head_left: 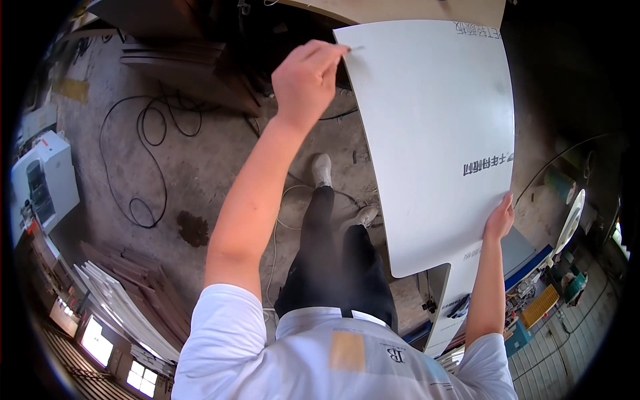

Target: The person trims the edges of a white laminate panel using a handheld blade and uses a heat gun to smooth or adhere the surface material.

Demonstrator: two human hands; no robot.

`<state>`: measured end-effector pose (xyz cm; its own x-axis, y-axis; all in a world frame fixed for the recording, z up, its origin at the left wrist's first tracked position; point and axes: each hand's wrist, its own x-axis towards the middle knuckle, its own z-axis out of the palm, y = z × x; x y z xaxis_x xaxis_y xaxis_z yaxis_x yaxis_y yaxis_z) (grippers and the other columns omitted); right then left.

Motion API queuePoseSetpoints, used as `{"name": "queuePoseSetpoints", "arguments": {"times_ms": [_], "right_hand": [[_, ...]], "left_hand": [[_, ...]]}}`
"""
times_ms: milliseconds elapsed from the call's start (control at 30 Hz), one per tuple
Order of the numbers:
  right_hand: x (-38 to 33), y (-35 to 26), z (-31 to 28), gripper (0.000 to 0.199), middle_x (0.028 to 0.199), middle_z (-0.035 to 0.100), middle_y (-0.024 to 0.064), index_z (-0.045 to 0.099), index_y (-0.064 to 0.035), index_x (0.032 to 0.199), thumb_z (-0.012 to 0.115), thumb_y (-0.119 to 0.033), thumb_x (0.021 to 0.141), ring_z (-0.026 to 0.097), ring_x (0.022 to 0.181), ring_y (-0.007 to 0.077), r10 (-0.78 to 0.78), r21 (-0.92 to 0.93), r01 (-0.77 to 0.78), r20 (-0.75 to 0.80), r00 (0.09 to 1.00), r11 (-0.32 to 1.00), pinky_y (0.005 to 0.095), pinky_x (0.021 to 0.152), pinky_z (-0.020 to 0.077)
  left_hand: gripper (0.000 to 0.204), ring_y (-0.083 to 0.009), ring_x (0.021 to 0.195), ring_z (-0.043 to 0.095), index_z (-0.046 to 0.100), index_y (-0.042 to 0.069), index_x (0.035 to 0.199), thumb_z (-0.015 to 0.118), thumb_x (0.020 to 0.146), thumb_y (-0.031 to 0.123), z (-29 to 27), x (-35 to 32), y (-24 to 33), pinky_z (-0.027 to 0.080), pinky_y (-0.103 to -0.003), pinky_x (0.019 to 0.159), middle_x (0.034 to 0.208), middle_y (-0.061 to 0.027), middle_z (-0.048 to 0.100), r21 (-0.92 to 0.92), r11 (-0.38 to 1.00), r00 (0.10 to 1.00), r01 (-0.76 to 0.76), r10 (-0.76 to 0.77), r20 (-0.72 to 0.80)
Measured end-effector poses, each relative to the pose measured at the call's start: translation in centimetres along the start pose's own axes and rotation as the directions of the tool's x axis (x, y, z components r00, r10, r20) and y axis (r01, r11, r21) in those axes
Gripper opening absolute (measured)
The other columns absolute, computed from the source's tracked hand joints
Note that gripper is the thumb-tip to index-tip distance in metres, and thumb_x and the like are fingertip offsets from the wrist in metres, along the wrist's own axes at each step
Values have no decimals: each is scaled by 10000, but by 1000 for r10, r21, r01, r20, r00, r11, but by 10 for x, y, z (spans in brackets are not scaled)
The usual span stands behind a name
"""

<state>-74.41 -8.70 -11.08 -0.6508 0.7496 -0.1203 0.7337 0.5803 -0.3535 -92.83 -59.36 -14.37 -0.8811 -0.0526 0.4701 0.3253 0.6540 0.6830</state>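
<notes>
A large white board (433,133) with dark print on it stretches away in front of me. Its near end has a cut-out corner, and a narrow strip (452,300) runs back toward my right side. At the far left corner of the board, my left hand (307,83) is closed in a pinch. A small thin thing (357,49) sticks out from its fingertips over the board's edge, too small to name. My right hand (500,217) grips the board's right edge near its close end, with the fingers partly hidden.
Black cable (163,173) lies looped on the concrete floor to the left. Brown panels (193,70) are stacked at the far left, and white strips (123,307) at the near left. A grey-white machine (50,173) stands at left. Tools and a yellow tray (540,305) are at right.
</notes>
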Motion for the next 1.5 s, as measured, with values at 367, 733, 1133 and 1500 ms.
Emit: {"name": "queuePoseSetpoints", "arguments": {"times_ms": [367,733,1133,1500], "right_hand": [[1,0,-2,710,1184,808,124,768,-10,1278,457,-620,1092,737,1128,277,34,-65,-35,-22,999,997,358,1022,503],[-5,-15,-3,751,1236,792,141,767,-2,1287,462,-654,1073,723,1160,295,29,28,-30,16,999,999,372,1058,490],[-2,-15,-5,730,1295,778,77,752,-90,1356,409,-670,1074,694,1229,283,99,-24,-98,74,992,995,376,1100,459],[-6,-21,-3,741,1330,762,84,750,-115,1360,389,-687,1057,679,1263,284,3,-74,3,90,996,997,394,1106,462]], "left_hand": [[251,-287,866,726,784,114,1054,757,854,-35,-26,-139,100,595,-366,732,948,-69,738,-241,963,940,120,-33,339],[166,-313,960,756,765,63,1093,755,928,62,0,15,-10,602,-390,836,1045,-148,762,-39,998,996,42,-45,-76],[263,-234,867,699,785,172,1049,704,839,38,-29,-223,168,593,-351,720,911,-16,677,-87,995,919,46,-8,393],[132,-292,875,737,777,75,1082,734,958,55,-7,-54,35,575,-360,745,973,-92,746,11,1000,995,3,-2,-98]]}}
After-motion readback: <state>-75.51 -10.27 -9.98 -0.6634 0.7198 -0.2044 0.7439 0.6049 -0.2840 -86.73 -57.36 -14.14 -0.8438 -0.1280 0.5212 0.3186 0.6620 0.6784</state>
